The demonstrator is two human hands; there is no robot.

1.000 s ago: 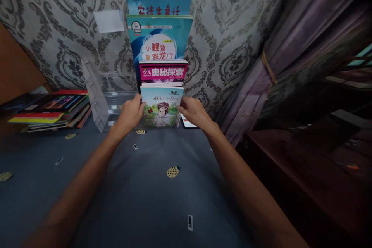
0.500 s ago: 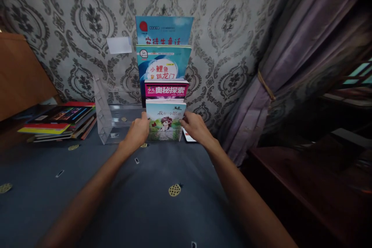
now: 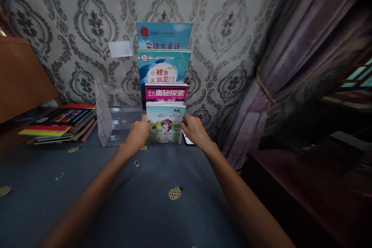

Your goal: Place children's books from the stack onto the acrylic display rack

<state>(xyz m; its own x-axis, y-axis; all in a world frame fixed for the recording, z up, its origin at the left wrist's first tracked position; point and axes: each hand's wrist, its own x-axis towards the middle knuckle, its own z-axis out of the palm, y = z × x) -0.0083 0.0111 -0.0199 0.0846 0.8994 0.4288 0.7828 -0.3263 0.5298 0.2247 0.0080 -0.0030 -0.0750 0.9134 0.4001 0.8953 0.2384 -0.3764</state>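
A small book point(image 3: 165, 126) with a pale green and blue cover and a drawn figure stands upright in the lowest front tier of a clear tiered book rack point(image 3: 104, 118). My left hand point(image 3: 138, 133) grips its left edge, fingers closed. At the right edge, my right hand point(image 3: 194, 128) pinches the same book. Behind it rise a magenta-topped book point(image 3: 166, 93), a teal book point(image 3: 164, 66) and a taller blue book point(image 3: 164, 35), each one tier higher. Part of a phone-like object point(image 3: 187, 138) shows beneath my right hand.
A stack of books point(image 3: 61, 122) lies on the left of the blue pineapple-print cloth point(image 3: 116, 197). A wooden panel point(image 3: 26, 73) is at far left. A white card point(image 3: 120, 49) is on the patterned wall. A tied purple curtain point(image 3: 255, 116) and dark red furniture point(image 3: 279, 182) are at right.
The whole view has shifted slightly, so things sit a little lower in the picture. Both hands keep their places on the small book's edges.
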